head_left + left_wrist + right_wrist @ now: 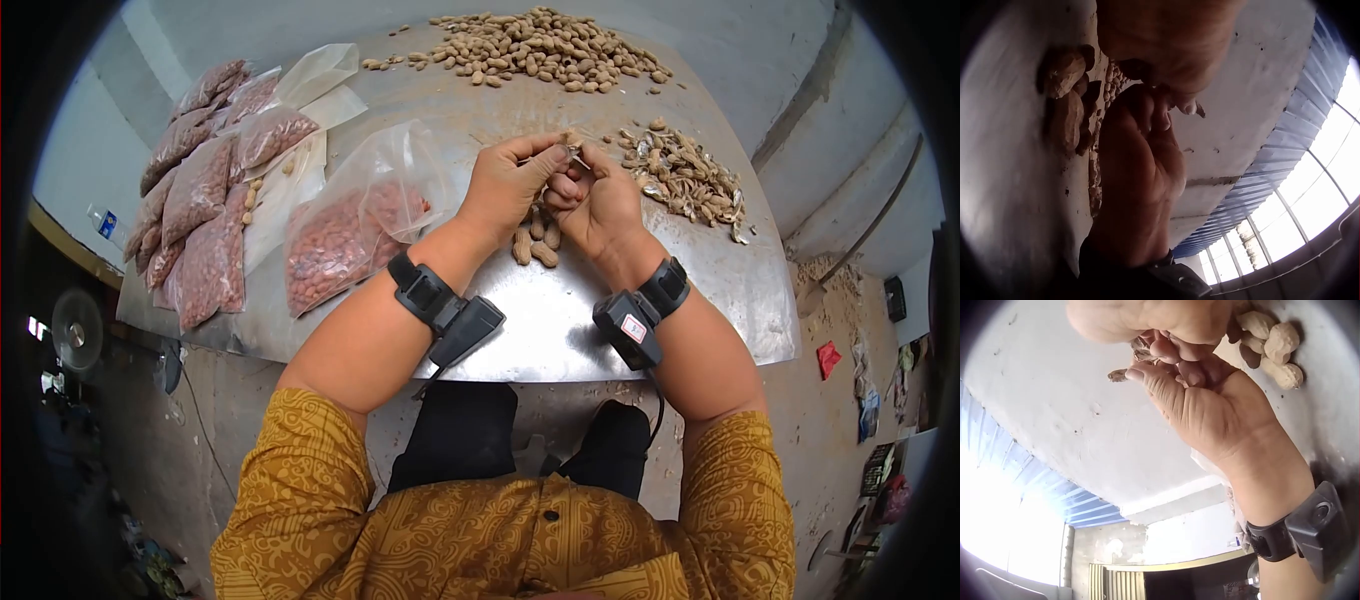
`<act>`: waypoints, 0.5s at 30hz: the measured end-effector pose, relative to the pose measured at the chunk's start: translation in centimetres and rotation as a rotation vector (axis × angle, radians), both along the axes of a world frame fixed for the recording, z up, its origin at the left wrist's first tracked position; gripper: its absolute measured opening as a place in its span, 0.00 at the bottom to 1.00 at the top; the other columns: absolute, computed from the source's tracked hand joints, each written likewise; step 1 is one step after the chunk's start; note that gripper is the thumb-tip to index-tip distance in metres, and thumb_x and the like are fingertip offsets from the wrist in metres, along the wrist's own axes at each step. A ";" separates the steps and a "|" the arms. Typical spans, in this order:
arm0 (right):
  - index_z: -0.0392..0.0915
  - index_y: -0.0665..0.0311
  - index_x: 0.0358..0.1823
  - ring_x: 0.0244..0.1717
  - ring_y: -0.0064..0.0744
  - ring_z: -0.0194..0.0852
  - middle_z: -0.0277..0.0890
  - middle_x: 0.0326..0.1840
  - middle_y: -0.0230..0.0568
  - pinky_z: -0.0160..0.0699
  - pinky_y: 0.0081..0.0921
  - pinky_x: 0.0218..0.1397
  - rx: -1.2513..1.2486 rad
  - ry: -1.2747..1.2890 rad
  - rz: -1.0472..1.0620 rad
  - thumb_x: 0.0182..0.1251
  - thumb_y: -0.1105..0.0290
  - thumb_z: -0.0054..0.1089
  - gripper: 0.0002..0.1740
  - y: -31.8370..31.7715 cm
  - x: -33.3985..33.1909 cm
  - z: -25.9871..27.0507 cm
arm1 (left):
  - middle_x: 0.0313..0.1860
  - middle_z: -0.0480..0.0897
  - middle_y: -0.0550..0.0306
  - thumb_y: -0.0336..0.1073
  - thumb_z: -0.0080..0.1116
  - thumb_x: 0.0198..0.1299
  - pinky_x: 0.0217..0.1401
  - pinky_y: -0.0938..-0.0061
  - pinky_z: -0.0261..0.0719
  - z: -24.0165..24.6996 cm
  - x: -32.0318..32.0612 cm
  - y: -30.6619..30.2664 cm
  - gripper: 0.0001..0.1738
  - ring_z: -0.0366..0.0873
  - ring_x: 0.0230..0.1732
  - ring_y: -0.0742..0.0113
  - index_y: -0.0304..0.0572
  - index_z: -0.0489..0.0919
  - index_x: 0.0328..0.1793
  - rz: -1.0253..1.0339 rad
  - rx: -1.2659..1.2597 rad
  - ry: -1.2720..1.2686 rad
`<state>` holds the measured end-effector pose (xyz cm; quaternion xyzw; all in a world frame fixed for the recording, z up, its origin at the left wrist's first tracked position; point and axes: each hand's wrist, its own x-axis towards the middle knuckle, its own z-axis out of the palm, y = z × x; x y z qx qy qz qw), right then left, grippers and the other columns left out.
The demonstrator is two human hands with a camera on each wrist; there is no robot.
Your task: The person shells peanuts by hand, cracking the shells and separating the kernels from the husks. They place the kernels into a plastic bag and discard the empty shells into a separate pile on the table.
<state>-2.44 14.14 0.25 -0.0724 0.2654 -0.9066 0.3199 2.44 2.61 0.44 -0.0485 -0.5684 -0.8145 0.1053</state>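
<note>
Above the metal table, my left hand [508, 190] and right hand [608, 208] meet at the fingertips. Between them is a cracked peanut shell [574, 150]. In the right wrist view, the left thumb and fingers pinch a brown shell piece [1118, 375]. Right beside it, the right fingers grip another broken shell part [1141, 349]. The curled fingers partly hide what lies in the palms. Several unshelled peanuts [543, 252] lie on the table just below the hands, and they also show as peanuts [1067, 119] in the left wrist view.
A large heap of unshelled peanuts [545, 50] covers the table's far side. To the right spreads a pile of empty shells [690, 180]. An open clear bag of red kernels [345, 245] stands left, beside stacked filled bags [210, 185]. The table's front edge [560, 378] is near my lap.
</note>
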 end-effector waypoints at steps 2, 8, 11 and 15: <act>0.71 0.64 0.42 0.17 0.19 0.53 0.65 0.27 0.32 0.52 0.15 0.19 0.043 -0.017 -0.008 0.69 0.68 0.41 0.10 0.0 -0.1 -0.1 | 0.29 0.79 0.58 0.36 0.54 0.62 0.24 0.84 0.75 0.9 0.4 0.5 0.17 0.76 0.23 0.74 0.32 0.75 0.53 -0.013 0.091 -0.076; 0.72 0.67 0.47 0.15 0.17 0.53 0.64 0.22 0.31 0.54 0.14 0.19 0.239 0.313 -0.096 0.67 0.69 0.45 0.12 0.4 0.2 0.9 | 0.14 0.61 0.73 0.43 0.57 0.61 0.18 0.85 0.49 0.1 0.1 -0.7 0.12 0.53 0.14 0.81 0.42 0.77 0.38 0.025 0.077 -0.153; 0.71 0.69 0.50 0.14 0.16 0.54 0.63 0.20 0.30 0.55 0.14 0.19 0.294 0.400 -0.072 0.67 0.70 0.46 0.13 0.7 -0.1 1.1 | 0.15 0.63 0.71 0.45 0.57 0.60 0.18 0.84 0.52 -0.3 -0.1 -1.3 0.13 0.55 0.15 0.81 0.44 0.75 0.32 0.001 0.053 -0.158; 0.72 0.70 0.49 0.17 0.14 0.54 0.64 0.22 0.29 0.53 0.10 0.17 0.238 0.393 -0.035 0.66 0.71 0.50 0.13 0.8 -0.1 1.0 | 0.15 0.63 0.71 0.46 0.57 0.61 0.19 0.84 0.52 -0.6 -0.2 -1.7 0.14 0.55 0.15 0.81 0.43 0.75 0.33 -0.072 0.101 -0.173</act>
